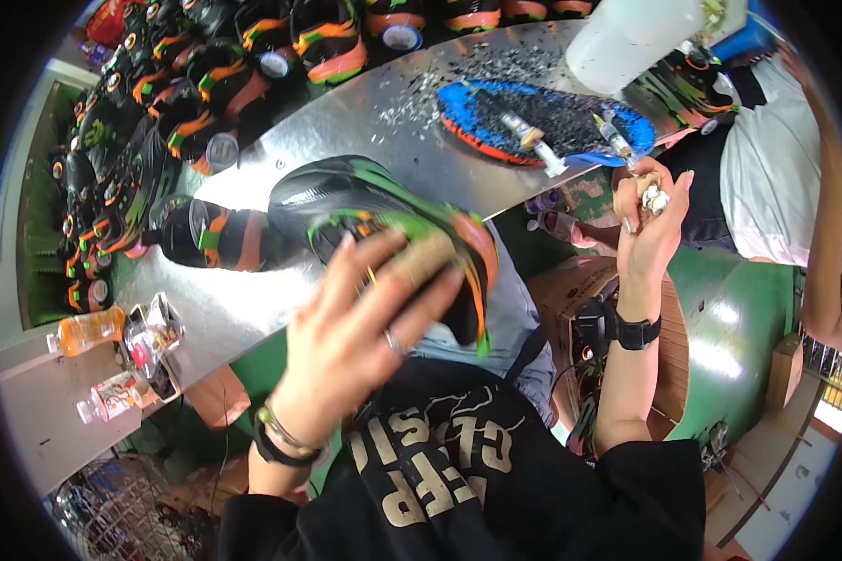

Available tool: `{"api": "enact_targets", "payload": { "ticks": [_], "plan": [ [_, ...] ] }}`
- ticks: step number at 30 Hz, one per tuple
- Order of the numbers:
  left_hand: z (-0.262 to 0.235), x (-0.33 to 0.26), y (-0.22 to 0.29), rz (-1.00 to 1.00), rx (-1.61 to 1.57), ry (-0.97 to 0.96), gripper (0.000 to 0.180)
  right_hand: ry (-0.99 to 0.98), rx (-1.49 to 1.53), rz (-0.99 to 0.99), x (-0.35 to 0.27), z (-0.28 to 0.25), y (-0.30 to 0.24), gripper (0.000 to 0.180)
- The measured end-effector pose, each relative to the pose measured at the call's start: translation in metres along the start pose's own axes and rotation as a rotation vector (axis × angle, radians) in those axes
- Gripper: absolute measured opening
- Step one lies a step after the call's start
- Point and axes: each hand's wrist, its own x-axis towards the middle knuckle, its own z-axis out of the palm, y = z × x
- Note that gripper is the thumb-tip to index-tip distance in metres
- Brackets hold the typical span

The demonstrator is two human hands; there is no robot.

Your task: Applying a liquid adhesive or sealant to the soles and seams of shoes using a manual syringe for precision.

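My left hand, smeared by motion, is closed over the collar of a black, green and orange sneaker. The sneaker is tilted at the table's near edge, its toe to the left and its coral heel to the right. To the right, my right hand is raised with its fingers curled around a small white crumpled wad. A slim clear syringe runs from those fingers up over the rim of a blue tray. A second syringe with a tan band lies across the tray.
Many matching sneakers crowd the table's back and left. Dark crumbs litter the metal table near a white bucket. Drink bottles stand at the left edge. A cardboard box is beside my right arm; another person is at right.
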Motion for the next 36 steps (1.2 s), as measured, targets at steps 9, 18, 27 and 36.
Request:
{"api": "enact_targets", "payload": {
  "ticks": [9, 18, 27, 36],
  "plan": [
    [0.021, -0.043, 0.019, -0.103, -0.036, 0.053, 0.038, -0.015, -0.178, -0.001, -0.02, 0.015, -0.007, 0.06],
    [0.021, -0.044, 0.012, -0.103, -0.095, -0.01, 0.04, 0.014, -0.205, 0.069, -0.041, 0.047, -0.012, 0.062],
    [0.022, -0.044, 0.009, -0.093, -0.121, -0.015, 0.039, -0.62, -0.108, 0.257, -0.087, 0.069, -0.013, 0.091],
    [0.028, -0.045, 0.009, -0.088, -0.092, 0.02, 0.036, -0.598, -0.142, 0.212, -0.07, 0.074, -0.004, 0.068]
  ]
}}
